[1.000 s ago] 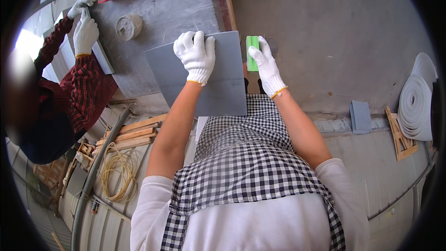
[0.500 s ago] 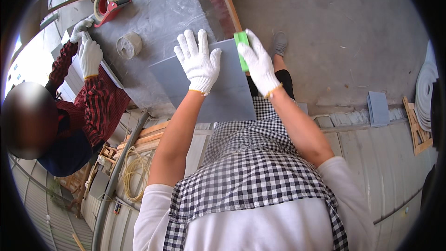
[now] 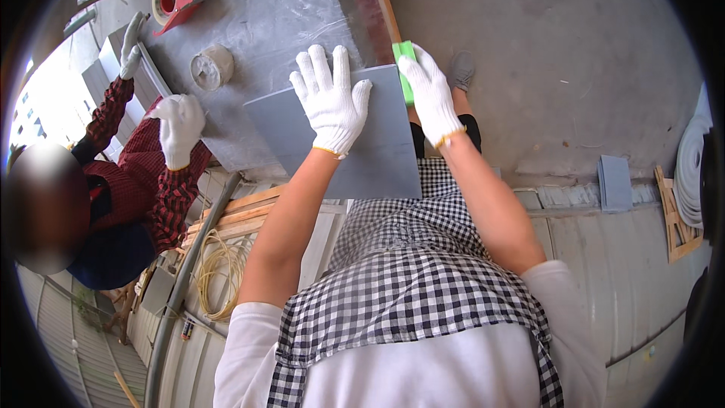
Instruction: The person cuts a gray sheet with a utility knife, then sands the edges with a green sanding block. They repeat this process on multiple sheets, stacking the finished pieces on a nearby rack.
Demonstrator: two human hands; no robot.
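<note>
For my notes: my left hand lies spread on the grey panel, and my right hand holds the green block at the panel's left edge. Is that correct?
Not quite: the head view shows the green block at the grey panel's right edge. Your left hand does lie spread on it; your right hand holds the block.

No text, label, brand, number or sign can be read on the gray board (image 3: 381, 140) or on anything around it.
</note>
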